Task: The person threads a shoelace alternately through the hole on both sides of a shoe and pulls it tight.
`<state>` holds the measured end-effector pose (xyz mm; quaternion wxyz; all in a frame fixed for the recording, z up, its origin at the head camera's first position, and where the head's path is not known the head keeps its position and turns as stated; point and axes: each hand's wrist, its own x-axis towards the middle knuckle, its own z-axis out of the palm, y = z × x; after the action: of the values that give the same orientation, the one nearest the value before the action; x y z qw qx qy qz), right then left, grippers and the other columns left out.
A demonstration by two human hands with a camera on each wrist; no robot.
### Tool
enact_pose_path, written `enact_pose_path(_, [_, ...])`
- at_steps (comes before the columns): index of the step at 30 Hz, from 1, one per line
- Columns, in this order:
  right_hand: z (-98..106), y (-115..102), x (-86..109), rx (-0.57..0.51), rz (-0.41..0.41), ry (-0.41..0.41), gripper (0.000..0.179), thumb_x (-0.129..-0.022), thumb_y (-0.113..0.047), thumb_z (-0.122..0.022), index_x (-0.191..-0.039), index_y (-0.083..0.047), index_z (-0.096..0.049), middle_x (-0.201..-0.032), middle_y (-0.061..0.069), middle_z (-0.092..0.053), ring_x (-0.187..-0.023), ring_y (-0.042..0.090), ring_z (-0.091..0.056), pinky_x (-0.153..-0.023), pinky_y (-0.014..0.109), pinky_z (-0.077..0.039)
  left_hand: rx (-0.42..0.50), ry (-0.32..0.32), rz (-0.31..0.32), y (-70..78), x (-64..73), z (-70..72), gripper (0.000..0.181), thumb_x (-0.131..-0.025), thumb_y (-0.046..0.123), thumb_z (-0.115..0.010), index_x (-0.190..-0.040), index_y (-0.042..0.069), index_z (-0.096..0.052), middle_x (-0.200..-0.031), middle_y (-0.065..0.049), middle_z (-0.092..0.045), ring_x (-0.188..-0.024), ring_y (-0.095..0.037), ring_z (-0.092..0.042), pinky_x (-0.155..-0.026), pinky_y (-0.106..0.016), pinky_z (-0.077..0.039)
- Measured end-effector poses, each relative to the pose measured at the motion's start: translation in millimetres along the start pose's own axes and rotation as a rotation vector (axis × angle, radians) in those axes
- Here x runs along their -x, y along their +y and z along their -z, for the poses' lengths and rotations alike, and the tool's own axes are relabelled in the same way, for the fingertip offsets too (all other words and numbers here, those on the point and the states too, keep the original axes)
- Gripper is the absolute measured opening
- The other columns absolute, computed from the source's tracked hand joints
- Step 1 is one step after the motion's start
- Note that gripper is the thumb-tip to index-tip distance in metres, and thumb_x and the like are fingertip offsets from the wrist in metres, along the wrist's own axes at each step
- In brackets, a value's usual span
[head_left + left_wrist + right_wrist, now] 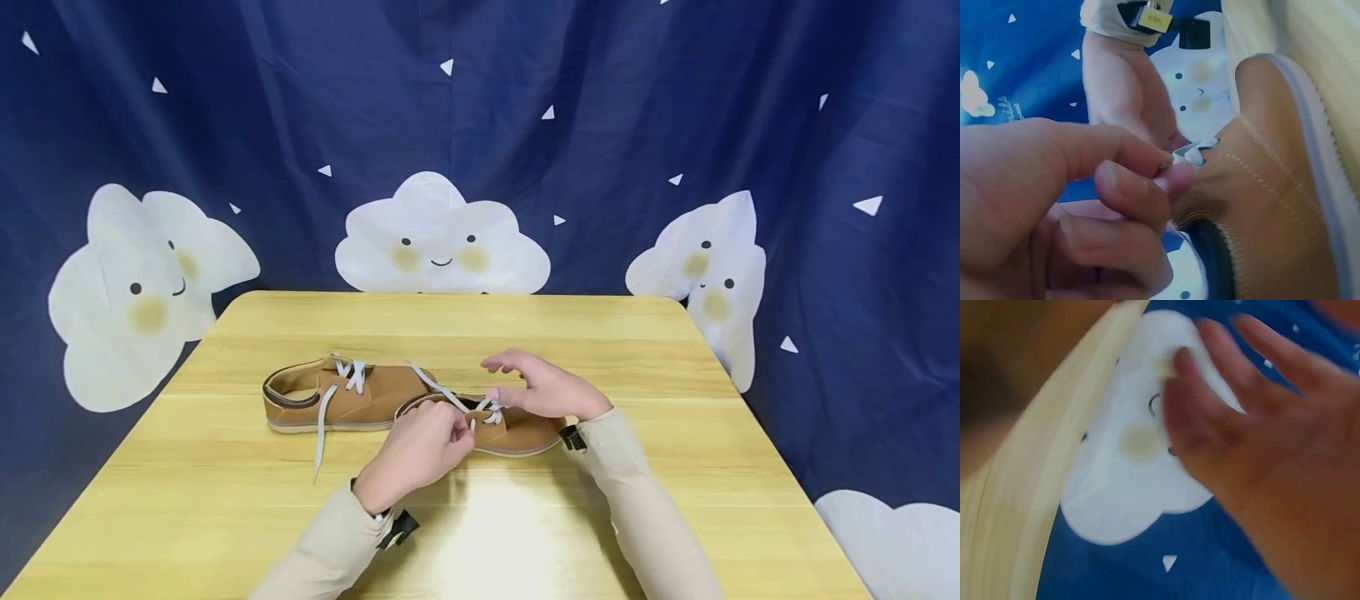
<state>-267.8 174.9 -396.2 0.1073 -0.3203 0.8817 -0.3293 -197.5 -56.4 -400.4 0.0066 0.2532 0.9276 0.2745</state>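
A brown lace-up shoe lies on the table with its toe to the right. At its eyelets my left hand pinches the pale shoelace between thumb and index finger, the other fingers curled beneath. Most of the pinched part is hidden by the fingertips. Over the front of the same shoe hovers my right hand, its fingers spread and relaxed, blurred in the right wrist view. A loose stretch of lace runs from this shoe across toward the other one.
A second brown shoe stands to the left, just behind the first, its loose lace end hanging onto the wooden table. A dark blue curtain with white clouds surrounds the table's back and sides.
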Motion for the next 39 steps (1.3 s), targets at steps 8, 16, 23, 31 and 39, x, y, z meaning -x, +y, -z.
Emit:
enact_pose_path(8, [-8, 8, -0.4, 0.092, -0.192, -0.257, 0.104, -0.077, -0.036, -0.092, -0.155, 0.006, -0.037, -0.159, 0.021, -0.045, -0.149, 0.036, -0.042, -0.123, 0.05, -0.035, 0.188, -0.097, 0.001, -4.0, 27.0, 3.3, 0.018, -0.094, 0.016, -0.066, -0.079, 0.015, -0.075, -0.058, 0.013, -0.052, -0.048, 0.0, -0.039, -0.046, -0.019, -0.035])
enact_pose_path(16, [-15, 6, -3.4, 0.121, -0.219, -0.239, 0.092, -0.074, -0.024, -0.094, -0.148, 0.006, -0.048, -0.152, 0.022, -0.052, -0.144, 0.038, -0.048, -0.121, 0.051, -0.038, 0.378, -0.26, -0.108, -19.4, 62.2, 12.7, 0.019, -0.096, 0.016, -0.067, -0.077, 0.021, -0.071, -0.059, 0.019, -0.047, -0.051, 0.008, -0.037, -0.049, -0.016, -0.036])
enact_pose_path(23, [-13, 5, -3.6, 0.112, -0.26, -0.235, 0.091, -0.075, -0.023, -0.094, -0.149, 0.002, -0.048, -0.156, 0.019, -0.049, -0.146, 0.036, -0.046, -0.122, 0.049, -0.037, 0.523, -0.385, -0.189, -35.0, 88.1, 25.2, 0.02, -0.099, 0.016, -0.067, -0.079, 0.017, -0.07, -0.06, 0.016, -0.038, -0.055, 0.011, -0.033, -0.05, -0.012, -0.03])
enact_pose_path(31, [-12, 3, -5.2, 0.085, -0.238, -0.231, 0.084, -0.074, -0.021, -0.094, -0.145, -0.001, -0.054, -0.15, 0.016, -0.054, -0.142, 0.035, -0.05, -0.121, 0.049, -0.039, 0.573, -0.445, -0.188, -43.5, 103.6, 37.3, 0.015, -0.099, 0.017, -0.068, -0.087, 0.024, -0.074, -0.062, 0.005, -0.04, -0.061, 0.011, -0.038, -0.057, -0.013, -0.04])
enact_pose_path(39, [-13, 5, -4.8, 0.068, -0.224, -0.228, 0.077, -0.072, -0.019, -0.095, -0.139, -0.003, -0.059, -0.142, 0.013, -0.061, -0.136, 0.031, -0.055, -0.119, 0.048, -0.041, 0.261, -0.421, -0.151, -60.7, 94.5, 25.0, 0.026, -0.098, 0.019, -0.069, -0.072, 0.024, -0.064, -0.06, 0.02, -0.039, -0.054, 0.01, -0.033, -0.049, -0.014, -0.031])
